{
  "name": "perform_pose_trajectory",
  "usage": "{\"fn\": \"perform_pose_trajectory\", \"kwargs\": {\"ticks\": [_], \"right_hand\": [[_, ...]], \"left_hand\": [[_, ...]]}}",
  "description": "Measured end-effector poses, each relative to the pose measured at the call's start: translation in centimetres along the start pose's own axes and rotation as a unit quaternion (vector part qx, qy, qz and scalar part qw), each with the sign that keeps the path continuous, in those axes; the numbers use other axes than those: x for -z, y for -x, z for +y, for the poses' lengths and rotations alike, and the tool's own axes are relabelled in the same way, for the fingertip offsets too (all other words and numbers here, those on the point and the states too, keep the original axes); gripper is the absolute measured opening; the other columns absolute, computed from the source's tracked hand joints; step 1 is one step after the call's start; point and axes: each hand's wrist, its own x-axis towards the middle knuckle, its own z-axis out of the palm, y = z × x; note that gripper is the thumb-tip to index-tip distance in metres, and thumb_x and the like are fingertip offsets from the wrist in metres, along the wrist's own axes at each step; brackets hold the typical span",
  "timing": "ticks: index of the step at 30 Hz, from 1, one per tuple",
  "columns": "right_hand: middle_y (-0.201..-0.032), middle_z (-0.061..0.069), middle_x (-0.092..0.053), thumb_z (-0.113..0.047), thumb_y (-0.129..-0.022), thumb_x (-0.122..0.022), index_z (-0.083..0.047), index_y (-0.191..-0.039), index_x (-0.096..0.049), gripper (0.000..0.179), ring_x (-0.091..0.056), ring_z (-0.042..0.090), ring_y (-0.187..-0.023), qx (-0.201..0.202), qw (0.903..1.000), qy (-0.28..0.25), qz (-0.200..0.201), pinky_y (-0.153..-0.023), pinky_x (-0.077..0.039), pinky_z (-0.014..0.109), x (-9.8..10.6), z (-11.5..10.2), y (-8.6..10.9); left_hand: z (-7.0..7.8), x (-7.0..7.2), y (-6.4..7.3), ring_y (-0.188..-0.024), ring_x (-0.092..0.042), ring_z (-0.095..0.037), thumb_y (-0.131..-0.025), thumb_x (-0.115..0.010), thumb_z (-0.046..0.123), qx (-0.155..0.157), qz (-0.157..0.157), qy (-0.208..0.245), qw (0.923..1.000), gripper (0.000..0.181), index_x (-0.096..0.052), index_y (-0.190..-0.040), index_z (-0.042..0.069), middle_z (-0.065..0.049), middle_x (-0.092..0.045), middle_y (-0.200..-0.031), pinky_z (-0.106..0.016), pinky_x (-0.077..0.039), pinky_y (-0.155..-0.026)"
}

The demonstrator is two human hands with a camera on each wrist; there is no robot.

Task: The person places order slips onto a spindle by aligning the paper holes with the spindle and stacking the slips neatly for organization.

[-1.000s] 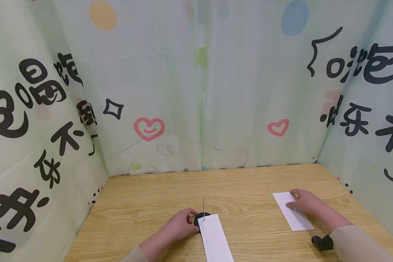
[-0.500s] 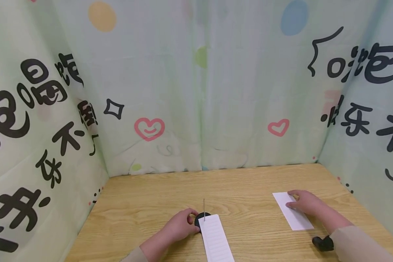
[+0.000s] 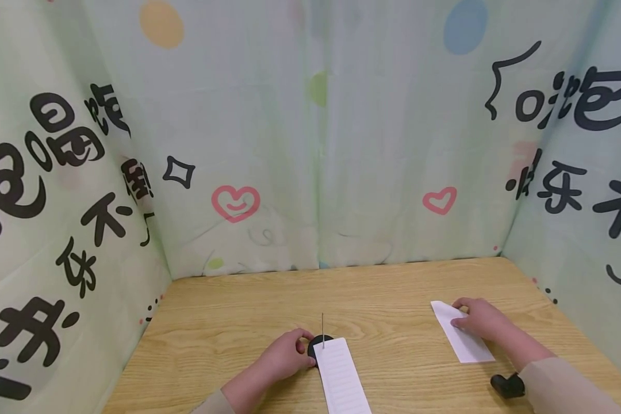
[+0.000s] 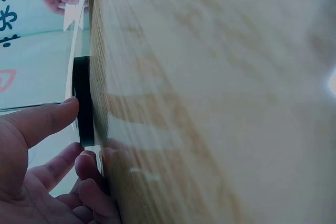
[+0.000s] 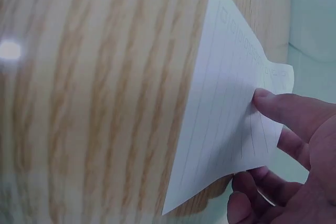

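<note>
My left hand (image 3: 288, 353) grips the edge of the round black base of a paper spike (image 3: 313, 349), thumb and fingers on either side. In the left wrist view the black base (image 4: 84, 103) shows edge-on, flat on the tabletop. A thin metal needle (image 3: 323, 326) stands upright from it, through the top end of a stack or strip of white lined paper (image 3: 341, 374). At the right, my right hand (image 3: 478, 319) pinches a separate lined paper slip (image 3: 463, 339). In the right wrist view that slip (image 5: 220, 103) bends up at the thumb, its opposite edge low over the wood.
The wooden table (image 3: 227, 310) spreads under both hands. A printed curtain (image 3: 310, 172) with black characters and pink hearts encloses its back and sides. A small black curved object (image 3: 508, 385) sits against the right sleeve (image 3: 564, 382).
The right hand's slip has lifted and bent slightly at its far edge, the hand shifting a little with it. The left hand and the paper spike keep their place.
</note>
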Motion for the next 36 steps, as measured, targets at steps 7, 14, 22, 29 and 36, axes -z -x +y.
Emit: {"fn": "perform_pose_trajectory", "kwargs": {"ticks": [7,14,22,29,36], "right_hand": [[-0.103,0.027,-0.059,-0.021,-0.088,-0.074,0.007,-0.121,-0.053,0.047,-0.054,0.031,-0.085,-0.029,0.9991,-0.031,-0.008,-0.078,-0.045,0.049,-0.2,-0.2,-0.2],[-0.088,0.013,-0.054,-0.010,-0.094,-0.063,0.011,-0.134,-0.043,0.050,-0.051,0.024,-0.074,-0.019,0.9958,-0.089,0.008,-0.065,-0.043,0.037,-0.5,-0.2,0.3],[-0.081,0.005,-0.058,-0.010,-0.099,-0.057,0.008,-0.142,-0.036,0.052,-0.050,0.021,-0.066,0.003,0.9912,-0.131,0.013,-0.059,-0.040,0.032,-1.0,-0.1,0.9],[-0.089,0.007,-0.064,-0.011,-0.098,-0.060,0.004,-0.143,-0.039,0.052,-0.052,0.021,-0.067,0.017,0.9863,-0.163,0.019,-0.057,-0.042,0.030,-1.5,0.0,1.0],[-0.092,0.008,-0.067,-0.012,-0.099,-0.059,0.000,-0.147,-0.037,0.054,-0.051,0.021,-0.061,0.019,0.9771,-0.211,0.015,-0.052,-0.043,0.030,-2.0,-0.1,1.2]], "left_hand": [[0.1,0.0,0.0,-0.069,-0.047,-0.019,-0.081,-0.081,0.012,0.002,-0.001,0.002,1.0000,0.039,-0.063,-0.115,0.010,-0.003,-0.052,-0.082,-0.031,-0.036,-0.061],[-0.1,-0.1,-0.1,-0.068,-0.047,-0.019,-0.081,-0.081,0.013,-0.001,-0.003,0.005,1.0000,0.039,-0.063,-0.115,0.010,-0.002,-0.052,-0.080,-0.030,-0.036,-0.060],[-0.2,-0.1,-0.2,-0.069,-0.048,-0.019,-0.081,-0.081,0.013,0.002,-0.003,0.006,1.0000,0.039,-0.063,-0.116,0.011,-0.003,-0.052,-0.081,-0.030,-0.036,-0.060],[0.0,0.0,-0.1,-0.069,-0.047,-0.019,-0.081,-0.081,0.013,0.004,-0.004,0.006,1.0000,0.038,-0.063,-0.115,0.011,-0.003,-0.052,-0.081,-0.031,-0.036,-0.060],[-0.1,-0.1,-0.1,-0.069,-0.048,-0.019,-0.081,-0.081,0.013,0.006,-0.004,0.003,1.0000,0.038,-0.063,-0.115,0.012,-0.003,-0.052,-0.081,-0.030,-0.035,-0.061]]}}
